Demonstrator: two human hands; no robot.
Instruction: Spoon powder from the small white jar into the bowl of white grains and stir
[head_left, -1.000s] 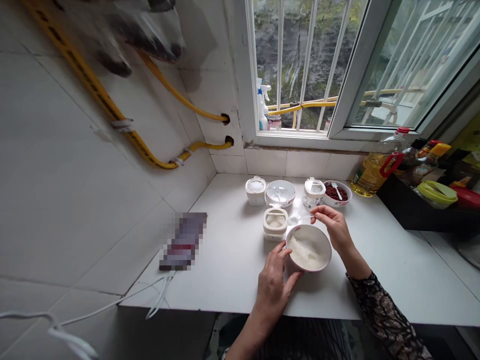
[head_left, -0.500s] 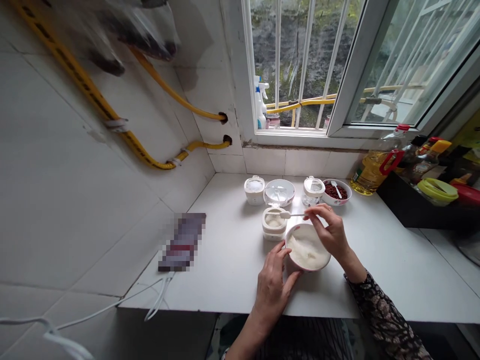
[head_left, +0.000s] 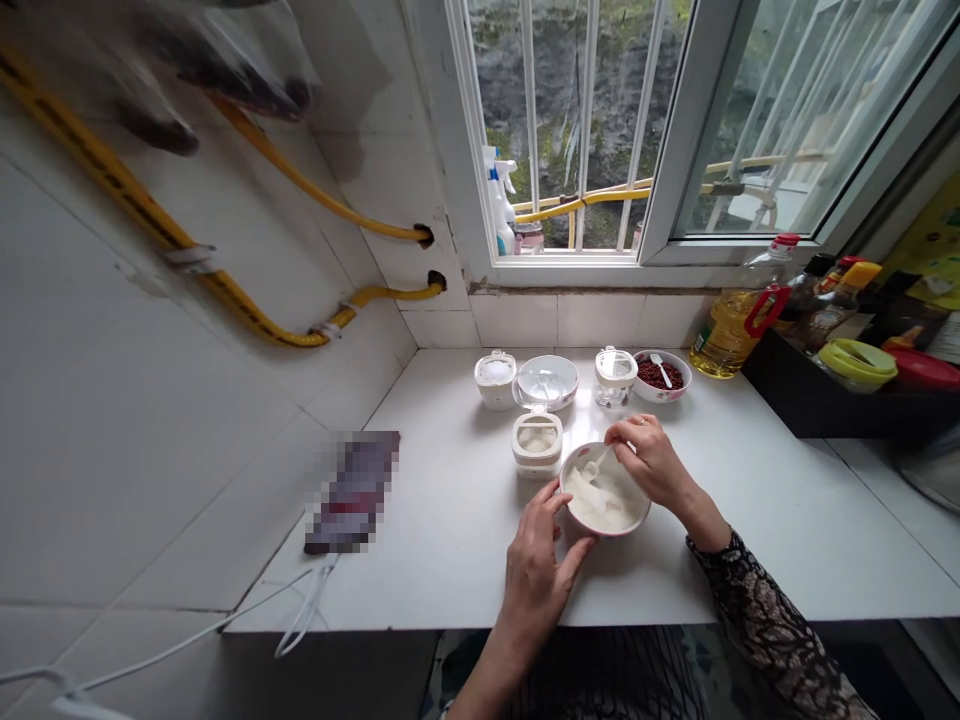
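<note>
My left hand (head_left: 534, 565) holds the near left side of a white bowl (head_left: 611, 534), thumb at the front and fingers along the rim. Inside lies a white powdery or grainy heap (head_left: 606, 506). My right hand (head_left: 654, 462) is closed around the handle of a small white spoon (head_left: 595, 467), whose head dips into the bowl's contents at the left. Just behind the bowl on the left stands a small white lidded container (head_left: 537, 462) with its clear lid flipped up and pale contents inside.
Along the back are a container of white stuff (head_left: 496, 385), a bowl (head_left: 548, 382), a clear jar (head_left: 616, 378) and a bowl of dark red bits (head_left: 661, 376) with a spoon. An oil bottle (head_left: 731, 325) and a black box (head_left: 787, 390) of bottles stand right. A blurred object (head_left: 354, 492) lies left.
My right hand has brought the spoon from over the small container down into the bowl. My left hand still holds the bowl. The view has shifted slightly.
</note>
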